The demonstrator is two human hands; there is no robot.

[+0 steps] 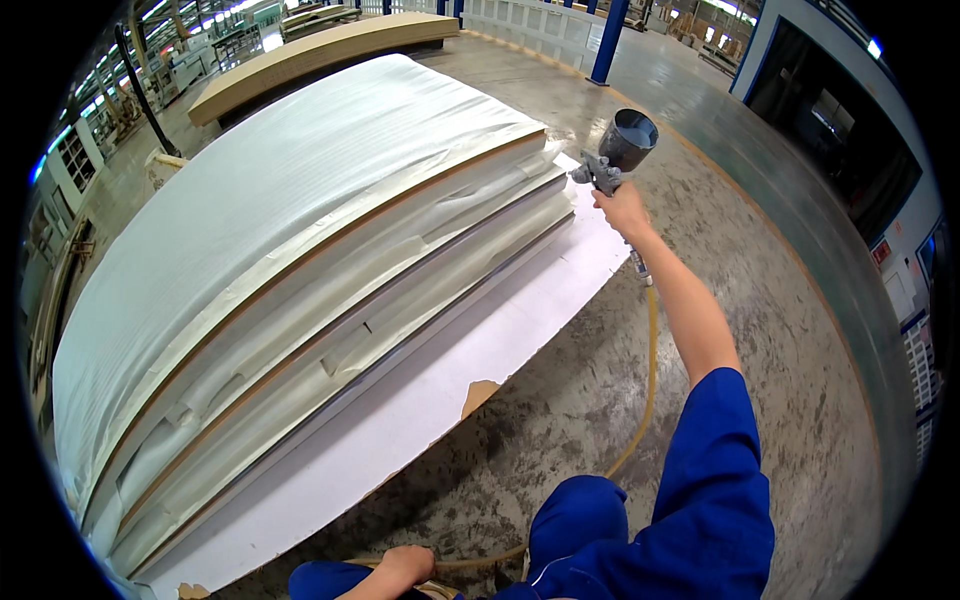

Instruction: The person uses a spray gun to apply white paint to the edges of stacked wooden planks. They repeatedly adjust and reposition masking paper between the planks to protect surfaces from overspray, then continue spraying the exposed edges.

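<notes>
My right hand (pixel 622 208) grips a grey spray gun (pixel 603 172) with a dark cup (pixel 630 138) on top, held out at the far end of a stack of panels (pixel 330 270) layered with white wrapping. A yellow hose (pixel 650 380) hangs from the gun's handle to the floor and curves back toward me. Low at the bottom edge, my left hand (pixel 403 565) is closed around the hose. The panels, their edges showing brown and dark strips, rest on a white board (pixel 420 420) with chipped edges.
Flat boards (pixel 320 50) are stacked behind the panels. A blue post (pixel 608 45) stands at the back, a dark doorway (pixel 830 130) is at the right, and machinery (pixel 200 70) fills the back left. Concrete floor (pixel 770 380) with an orange line runs along my right.
</notes>
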